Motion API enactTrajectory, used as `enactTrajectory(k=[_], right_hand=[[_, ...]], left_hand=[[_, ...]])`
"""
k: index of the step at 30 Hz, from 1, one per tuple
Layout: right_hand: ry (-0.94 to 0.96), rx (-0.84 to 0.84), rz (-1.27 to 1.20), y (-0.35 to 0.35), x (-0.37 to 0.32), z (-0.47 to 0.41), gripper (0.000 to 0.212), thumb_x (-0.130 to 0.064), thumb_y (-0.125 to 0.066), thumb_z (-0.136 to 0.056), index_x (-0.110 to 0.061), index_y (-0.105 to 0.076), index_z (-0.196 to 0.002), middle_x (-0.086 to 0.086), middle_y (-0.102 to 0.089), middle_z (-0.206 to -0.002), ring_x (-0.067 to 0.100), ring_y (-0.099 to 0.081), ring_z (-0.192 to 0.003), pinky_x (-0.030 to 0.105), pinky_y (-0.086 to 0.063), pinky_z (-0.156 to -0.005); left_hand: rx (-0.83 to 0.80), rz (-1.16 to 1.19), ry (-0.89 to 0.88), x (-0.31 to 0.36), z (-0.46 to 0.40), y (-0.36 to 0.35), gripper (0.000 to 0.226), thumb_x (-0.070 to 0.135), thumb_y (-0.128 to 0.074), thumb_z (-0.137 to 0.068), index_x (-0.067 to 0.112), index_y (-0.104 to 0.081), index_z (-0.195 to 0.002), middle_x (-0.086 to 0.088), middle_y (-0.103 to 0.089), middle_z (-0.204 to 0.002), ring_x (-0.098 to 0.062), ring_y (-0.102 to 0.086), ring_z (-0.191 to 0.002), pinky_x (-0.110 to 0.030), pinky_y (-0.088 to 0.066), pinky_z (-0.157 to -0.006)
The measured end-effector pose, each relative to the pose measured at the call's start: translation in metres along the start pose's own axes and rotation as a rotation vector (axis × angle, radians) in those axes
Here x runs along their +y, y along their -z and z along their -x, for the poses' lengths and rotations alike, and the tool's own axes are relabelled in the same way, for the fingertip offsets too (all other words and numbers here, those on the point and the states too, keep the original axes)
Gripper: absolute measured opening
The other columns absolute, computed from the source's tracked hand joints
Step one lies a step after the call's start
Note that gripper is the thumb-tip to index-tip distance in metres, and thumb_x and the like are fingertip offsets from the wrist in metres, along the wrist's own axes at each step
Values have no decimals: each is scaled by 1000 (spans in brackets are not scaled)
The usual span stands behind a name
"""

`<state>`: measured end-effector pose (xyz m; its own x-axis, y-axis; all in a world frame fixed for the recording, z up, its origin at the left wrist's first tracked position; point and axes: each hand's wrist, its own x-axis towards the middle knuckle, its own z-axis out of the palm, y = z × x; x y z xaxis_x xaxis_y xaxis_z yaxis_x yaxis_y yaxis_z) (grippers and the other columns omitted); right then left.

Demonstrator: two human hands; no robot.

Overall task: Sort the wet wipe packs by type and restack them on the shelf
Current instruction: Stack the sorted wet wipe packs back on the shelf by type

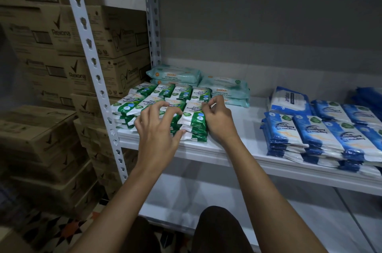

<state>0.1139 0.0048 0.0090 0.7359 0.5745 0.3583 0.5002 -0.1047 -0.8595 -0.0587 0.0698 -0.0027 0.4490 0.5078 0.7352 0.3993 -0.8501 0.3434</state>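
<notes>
White metal shelf (237, 149), middle tier: carried three groups of wet wipe packs, sorted by colour.

Green packs (144, 97): small, green and white, labelled pine antibacterial wipes, ten-count. Lay at the left end of the shelf in two rows of short stacks, the front row reaching the shelf edge. The front right stack (194, 126) stood between both hands.

Left hand (159, 130): hovered over the front row, its fingers (163, 107) spread and bent, the tips on the pack tops and the thumb against the lower left corner of the front right stack; not clenched round any pack.

Right hand (217, 118): lay against the right side of the same stack, its fingers curled over the far end of the top pack and grasping it.

Pale teal packs (225, 89): larger, marked antibacterial fragrance free wipes. Stacked in two piles at the back of the shelf, just behind the green packs, one pile (175, 74) against the rear upright.

Blue packs (318, 139): blue and white, stacked in rows at the right end of the shelf, well apart from the green group. One larger blue and white pack (289, 99) lay behind them.

Cardboard cartons (51, 56): brown, printed Rexona, piled high left of the shelf frame on a patterned floor (51, 230).
</notes>
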Motion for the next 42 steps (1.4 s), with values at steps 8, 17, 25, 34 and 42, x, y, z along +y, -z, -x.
enactTrajectory(k=[8,17,25,34,42], right_hand=[[-15,-166,-84,12,-8,11,21,-55,-54,-98,-37,-58,-108,-7,-59,-77,7,-53,-65,27,-40,-63],[113,-393,-54,22,7,27,83,-59,-91,-59,-53,-51,-131,-3,-37,-128,15,-55,-119,34,-47,-108],[156,-326,103,15,10,27,90,-59,-88,-59,-56,-45,-138,-18,-17,-141,20,-34,-142,42,-34,-119],[93,-373,193,19,-7,31,88,-49,-90,-67,-47,-46,-143,-4,-30,-126,12,-42,-122,27,-36,-113],[-235,-199,-149,10,-9,-2,88,-83,-73,-60,-60,-36,-137,-1,-18,-155,31,-23,-147,57,-31,-117]], left_hand=[[-105,-45,-56,-16,9,-2,43,40,-74,-84,33,-57,-123,6,-47,-129,-21,-37,-124,-40,-32,-99],[-169,35,-95,-55,-4,31,55,51,-58,-87,40,-46,-139,15,-41,-144,-6,-26,-136,-34,-13,-110],[-303,-138,142,-75,-36,31,67,73,-26,-98,39,-25,-155,-13,-21,-163,-29,-11,-152,-53,-16,-121],[-356,-370,82,-75,-41,31,75,71,-9,-94,33,-43,-149,-17,-44,-141,-31,-32,-133,-45,-27,-110],[-519,-410,192,-64,-103,31,74,73,-24,-97,29,-33,-155,-27,-34,-152,-41,-27,-142,-49,-28,-113]])
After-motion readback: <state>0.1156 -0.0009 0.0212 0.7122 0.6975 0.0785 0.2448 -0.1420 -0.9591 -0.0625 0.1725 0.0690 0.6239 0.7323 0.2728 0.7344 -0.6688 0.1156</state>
